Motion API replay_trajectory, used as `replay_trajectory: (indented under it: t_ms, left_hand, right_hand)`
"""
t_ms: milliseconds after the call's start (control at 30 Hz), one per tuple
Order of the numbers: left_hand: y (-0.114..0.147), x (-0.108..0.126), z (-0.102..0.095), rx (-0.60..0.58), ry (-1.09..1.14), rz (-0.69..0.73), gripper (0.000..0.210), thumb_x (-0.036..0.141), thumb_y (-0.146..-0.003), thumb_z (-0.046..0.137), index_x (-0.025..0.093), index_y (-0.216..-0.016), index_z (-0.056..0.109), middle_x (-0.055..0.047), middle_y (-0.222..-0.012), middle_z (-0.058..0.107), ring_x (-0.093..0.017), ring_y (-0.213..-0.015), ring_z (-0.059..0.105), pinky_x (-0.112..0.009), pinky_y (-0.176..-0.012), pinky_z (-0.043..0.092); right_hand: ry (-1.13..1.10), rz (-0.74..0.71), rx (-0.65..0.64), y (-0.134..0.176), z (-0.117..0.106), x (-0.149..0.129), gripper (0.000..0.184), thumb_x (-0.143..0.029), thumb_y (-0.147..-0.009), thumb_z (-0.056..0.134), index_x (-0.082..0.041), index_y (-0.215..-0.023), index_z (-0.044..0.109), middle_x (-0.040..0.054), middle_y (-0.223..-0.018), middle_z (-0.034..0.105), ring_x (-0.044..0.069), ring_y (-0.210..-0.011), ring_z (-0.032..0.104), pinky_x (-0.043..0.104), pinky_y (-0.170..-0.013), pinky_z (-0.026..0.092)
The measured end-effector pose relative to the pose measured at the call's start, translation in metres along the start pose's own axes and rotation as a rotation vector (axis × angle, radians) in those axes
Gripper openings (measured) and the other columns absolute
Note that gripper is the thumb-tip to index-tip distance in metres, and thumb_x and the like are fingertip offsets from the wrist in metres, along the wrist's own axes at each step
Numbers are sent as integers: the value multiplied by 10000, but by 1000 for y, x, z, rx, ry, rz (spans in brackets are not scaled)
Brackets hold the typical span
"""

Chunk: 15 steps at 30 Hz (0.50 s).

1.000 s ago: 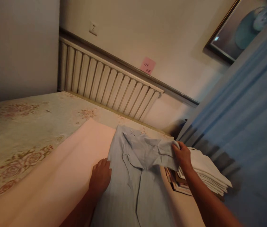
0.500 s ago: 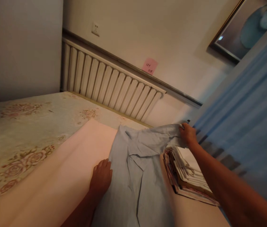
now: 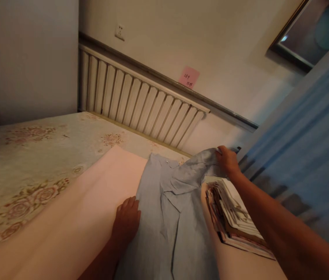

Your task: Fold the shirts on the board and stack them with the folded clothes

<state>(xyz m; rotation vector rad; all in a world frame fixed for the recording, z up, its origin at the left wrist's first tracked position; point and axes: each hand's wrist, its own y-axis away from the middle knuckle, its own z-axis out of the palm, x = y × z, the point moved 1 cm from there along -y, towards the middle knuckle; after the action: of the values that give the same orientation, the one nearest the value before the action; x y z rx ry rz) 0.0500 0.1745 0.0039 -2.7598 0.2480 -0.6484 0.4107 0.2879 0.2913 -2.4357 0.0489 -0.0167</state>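
Note:
A grey-blue garment (image 3: 149, 221) lies lengthwise over a pale pink cloth (image 3: 94, 202), with creases and a dark fold line down its middle. My right hand (image 3: 227, 160) pinches its upper right corner and holds that part raised off the surface, so the fabric there bunches into folds. At the garment's left edge, my left hand (image 3: 126, 217) rests palm down, its fingers lying on the pink cloth and against the garment's side. A small light spot like a button shows near the garment's top edge.
A stack of folded cloths or papers (image 3: 237, 210) sits under my right forearm. Floral-patterned covering (image 3: 36, 155) spreads at the left. A radiator (image 3: 141, 97) and wall stand behind, with blue curtains (image 3: 307, 155) at the right.
My right hand has shifted slightly left and up with the garment's corner, bunching the fabric more. My left hand stays at the left edge. The view has shifted a little.

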Motion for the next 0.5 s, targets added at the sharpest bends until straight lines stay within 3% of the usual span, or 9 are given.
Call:
replay_trajectory:
  t_ms: [267, 500]
  left_hand:
    - [-4, -1, 0, -42, 35, -13, 337, 199, -863, 439, 167, -1153, 607, -122, -1335, 545, -260, -1243, 445, -432, -1009, 334]
    - [-5, -1, -4, -68, 60, -37, 365, 198, -868, 426, 161, -1194, 587, -112, -1331, 551, -254, -1249, 442, -425, -1011, 331]
  right_hand:
    - [-155, -283, -33, 28, -27, -69, 267, -334, -868, 484, -190, -1035, 633, 48, -803, 686, 175, -703, 600, 262, -683, 409]
    - [-307, -423, -200, 66, -33, -120, 217, -293, -876, 496, -195, -1010, 634, 27, -838, 688, 148, -719, 604, 234, -685, 417]
